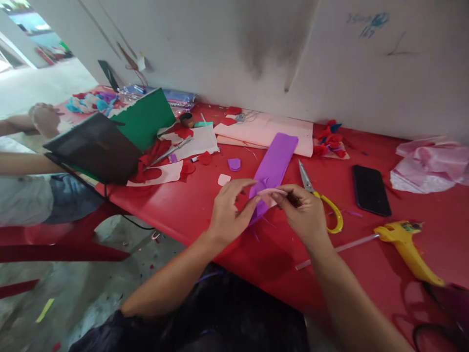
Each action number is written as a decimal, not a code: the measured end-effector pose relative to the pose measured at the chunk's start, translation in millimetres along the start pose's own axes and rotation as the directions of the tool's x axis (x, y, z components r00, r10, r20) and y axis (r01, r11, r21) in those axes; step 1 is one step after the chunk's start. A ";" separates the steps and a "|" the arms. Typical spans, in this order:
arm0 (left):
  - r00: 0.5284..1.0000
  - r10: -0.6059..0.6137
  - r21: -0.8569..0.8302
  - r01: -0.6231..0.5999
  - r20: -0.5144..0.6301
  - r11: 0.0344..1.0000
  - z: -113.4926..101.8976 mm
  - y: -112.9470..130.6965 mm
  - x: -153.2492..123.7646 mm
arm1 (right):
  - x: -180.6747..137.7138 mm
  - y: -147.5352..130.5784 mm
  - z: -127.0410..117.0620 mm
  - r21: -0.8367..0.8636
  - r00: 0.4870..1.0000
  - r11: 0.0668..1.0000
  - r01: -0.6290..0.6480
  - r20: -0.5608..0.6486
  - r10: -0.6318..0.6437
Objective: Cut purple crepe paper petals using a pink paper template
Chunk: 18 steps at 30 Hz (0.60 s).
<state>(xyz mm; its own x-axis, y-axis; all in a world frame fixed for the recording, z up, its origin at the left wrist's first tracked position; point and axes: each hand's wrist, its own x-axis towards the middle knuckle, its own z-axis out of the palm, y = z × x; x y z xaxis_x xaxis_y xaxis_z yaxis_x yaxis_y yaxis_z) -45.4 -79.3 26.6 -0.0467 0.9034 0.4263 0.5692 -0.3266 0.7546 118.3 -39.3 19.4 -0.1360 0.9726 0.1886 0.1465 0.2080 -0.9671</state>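
Red table (205, 215) runs along a grey, smudged wall, w/ craft scraps all over it. My left hand (229, 212) and right hand (304, 215) meet just above the near edge, both pinching a small pale pink piece (271, 193) between thumb & fingertips; fingers curled in close, not fully shut. Pink piece sits right over the near end of a purple foam strip (274, 164) that lies flat on the table, pointing away from me.

Just right of my right hand: scissors w/ yellow handles (322, 198), blades closed. Further right a black phone (371, 189), face down or screen off, can't tell which. Yellow glue gun (406, 247) lies near the front right, a clear glue stick (340, 248) beside its back end.

Behind the strip: pink sheet (264, 128), red cutouts (331, 139), small purple bit (234, 164). Left side: green board (146, 117), dark panel (97, 146), another person's arms (25, 142) resting by it.
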 end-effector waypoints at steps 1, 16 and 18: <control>0.997 -0.079 0.031 0.079 -0.027 0.996 1.8 -1.9 -9.5 | 1.5 1.8 -0.9 0.024 0.998 0.999 -0.031 -0.045 0.032; 0.496 -0.622 -0.699 0.705 0.606 -0.119 7.1 -0.6 -19.4 | 3.9 0.9 -1.3 0.398 0.943 0.870 -0.292 -0.029 0.330; 0.496 -0.601 -0.716 0.670 0.627 -0.193 5.6 -0.7 -20.5 | 1.9 -0.4 1.7 0.418 0.943 0.858 -0.299 -0.008 0.333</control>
<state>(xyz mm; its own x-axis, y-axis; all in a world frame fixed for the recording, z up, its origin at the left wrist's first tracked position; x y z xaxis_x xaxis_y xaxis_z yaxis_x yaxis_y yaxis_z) -40.2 -96.1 14.5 0.1491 0.8187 -0.5545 -0.7295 0.4696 0.4972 116.3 -37.7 19.8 -0.0718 0.9872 -0.1427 -0.2435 -0.1561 -0.9573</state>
